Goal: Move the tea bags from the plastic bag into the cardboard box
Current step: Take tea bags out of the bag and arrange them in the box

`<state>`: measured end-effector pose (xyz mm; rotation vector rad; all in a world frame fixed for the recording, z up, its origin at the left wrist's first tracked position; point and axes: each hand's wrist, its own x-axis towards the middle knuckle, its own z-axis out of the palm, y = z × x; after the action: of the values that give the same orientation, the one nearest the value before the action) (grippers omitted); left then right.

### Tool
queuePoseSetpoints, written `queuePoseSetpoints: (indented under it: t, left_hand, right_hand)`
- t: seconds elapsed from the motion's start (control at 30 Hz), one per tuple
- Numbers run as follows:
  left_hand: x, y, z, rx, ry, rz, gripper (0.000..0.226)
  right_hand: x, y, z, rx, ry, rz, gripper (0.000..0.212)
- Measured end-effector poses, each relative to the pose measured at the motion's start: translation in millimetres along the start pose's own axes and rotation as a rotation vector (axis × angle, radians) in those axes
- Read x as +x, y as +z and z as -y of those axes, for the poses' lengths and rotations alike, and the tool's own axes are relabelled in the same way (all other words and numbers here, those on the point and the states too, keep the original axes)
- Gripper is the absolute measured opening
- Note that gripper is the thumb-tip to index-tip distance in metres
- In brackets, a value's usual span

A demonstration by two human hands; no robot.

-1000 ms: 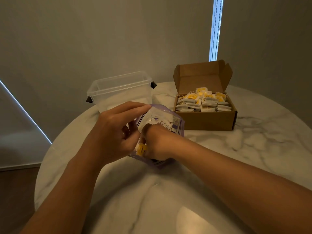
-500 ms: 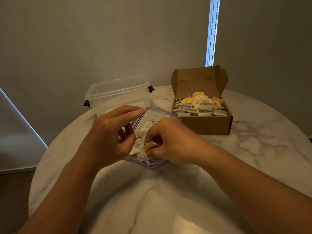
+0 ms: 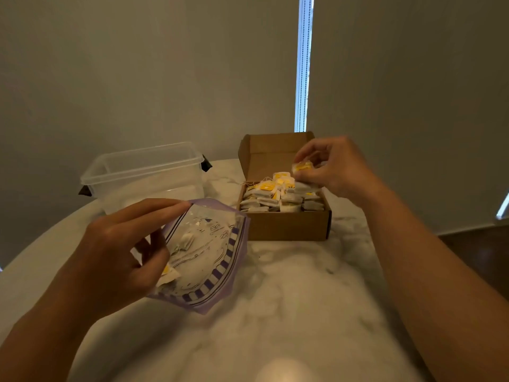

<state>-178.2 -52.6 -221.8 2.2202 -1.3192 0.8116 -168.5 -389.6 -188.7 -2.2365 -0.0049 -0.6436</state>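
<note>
Aloft, tea bag [image 3: 303, 167] above box [image 3: 286, 226] rim

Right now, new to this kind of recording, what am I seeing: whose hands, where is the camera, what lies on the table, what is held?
No machine here: a person works bare-handed, filmed by one camera worn on their head, looking down. The left hand holds an open plastic bag with a few tea bags inside. The right hand pinches one tea bag over the cardboard box, nearly full of them. A clear plastic tub stands left of the box, on the marble table.
</note>
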Motion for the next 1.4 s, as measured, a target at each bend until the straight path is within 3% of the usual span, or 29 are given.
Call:
queuePoseSetpoints:
  t: [0.17,0.47,0.7,0.9,1.1,1.3,1.4]
  left_hand:
    - [-1,1,0,-0.014,-0.009,0.012,0.045]
    - [-1,3,1,-0.001,-0.031,0.024,0.043]
    - [-1,4,3,-0.012,-0.030,0.015,0.045]
    - [0,2,1,-0.033,-0.042,0.021,0.045]
    - [0,3,1,-0.024,-0.031,-0.016,0.044]
    - [1,-2,0,0.023,-0.017,-0.017,0.046]
    - [0,-4,1,0.012,-0.051,-0.027,0.048]
  right_hand:
    - [28,3,-29,-0.163,0.045,-0.043,0.027]
    - [49,25,-51,-0.370,0.018,0.072,0.017]
    - [47,2,-53,-0.385,-0.034,-0.016,0.022]
    - [45,5,-50,-0.500,-0.022,0.207,0.023]
    - [47,21,-48,-0.535,-0.017,0.261,0.025]
    - [38,14,-35,-0.545,-0.053,0.094,0.022]
    - [15,5,-4,-0.450,-0.164,-0.009,0.020]
